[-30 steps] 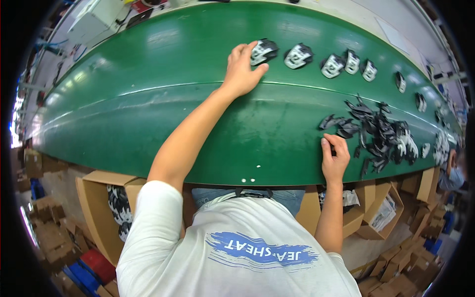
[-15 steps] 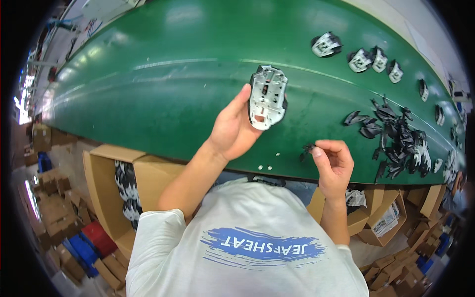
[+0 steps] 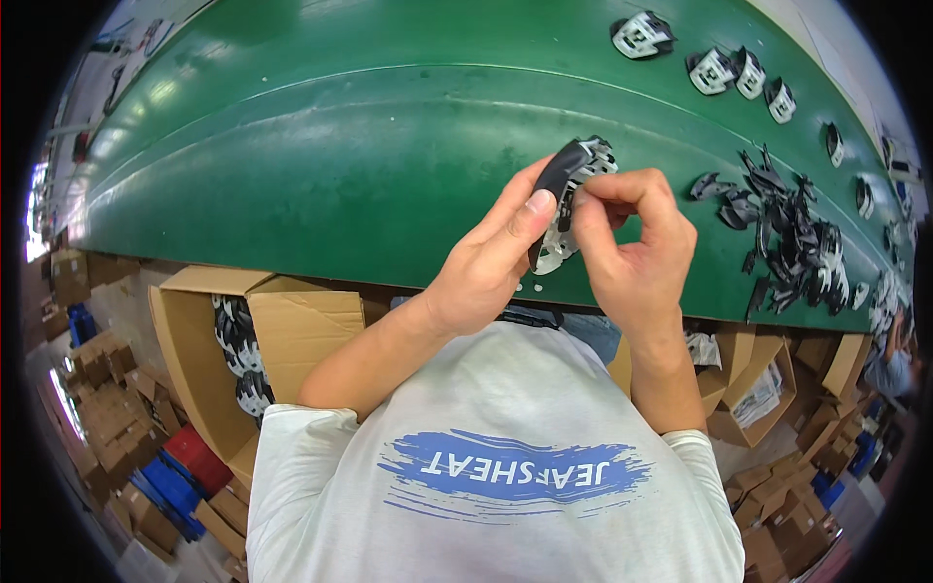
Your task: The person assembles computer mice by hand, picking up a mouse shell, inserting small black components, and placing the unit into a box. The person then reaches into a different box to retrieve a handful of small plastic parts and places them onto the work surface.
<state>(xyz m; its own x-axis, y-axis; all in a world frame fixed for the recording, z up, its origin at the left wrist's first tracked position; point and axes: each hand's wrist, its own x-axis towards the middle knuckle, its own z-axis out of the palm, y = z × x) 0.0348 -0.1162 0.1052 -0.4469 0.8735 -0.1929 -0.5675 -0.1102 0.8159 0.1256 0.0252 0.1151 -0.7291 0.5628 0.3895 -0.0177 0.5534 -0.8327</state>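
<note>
My left hand (image 3: pixel 491 253) is closed around a mouse shell (image 3: pixel 564 167), a black cover with a whitish inner side, held tilted above the table's near part. My right hand (image 3: pixel 637 238) is closed in a pinch, its thumb and fingertips against the inner side of the shell. The small black plastic part in that pinch is mostly hidden by the fingers. Off to the right lies a heap of loose black plastic parts (image 3: pixel 792 233). Small white bits (image 3: pixel 537 288) lie on the table just below the shell.
Several black-and-white shells (image 3: pixel 641 37) stand along the far right of the green table (image 3: pixel 292 175). An open carton (image 3: pixel 306 325) holding similar parts stands below the edge at left. Another carton (image 3: pixel 763 394) stands at right. A person (image 3: pixel 892 364) sits at the far right.
The shell has turned from showing its inner side to a tilted, edge-on pose. My right hand has moved up and left from the table edge to the shell, bringing the small black part.
</note>
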